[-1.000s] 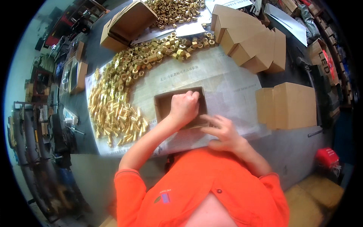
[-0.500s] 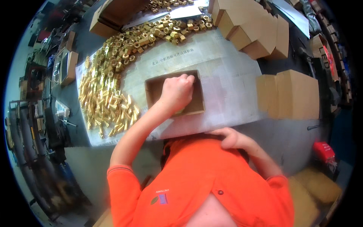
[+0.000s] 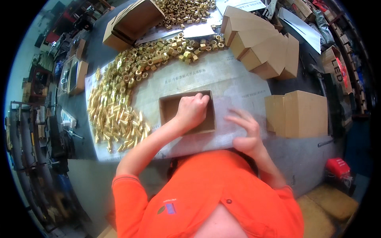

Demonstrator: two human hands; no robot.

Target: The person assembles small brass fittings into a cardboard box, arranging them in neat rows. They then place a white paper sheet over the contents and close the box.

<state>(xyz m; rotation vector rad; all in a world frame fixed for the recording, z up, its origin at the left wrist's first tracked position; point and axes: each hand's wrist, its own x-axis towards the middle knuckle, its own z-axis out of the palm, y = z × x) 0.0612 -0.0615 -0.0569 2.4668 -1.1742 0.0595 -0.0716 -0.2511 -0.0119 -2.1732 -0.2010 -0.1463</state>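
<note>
The left hand (image 3: 193, 111), clenched on what, if anything, I can't tell, is nearer, over the open box (image 3: 170, 106) lying lengthwise left to right, the loosely spread right hand (image 3: 247, 131) just rightward.

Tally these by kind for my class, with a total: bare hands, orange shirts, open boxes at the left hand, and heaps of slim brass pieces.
Bare hands: 2 (left hand, right hand)
Orange shirt: 1
Open box at the left hand: 1
Heap of slim brass pieces: 1
Total: 5
</note>
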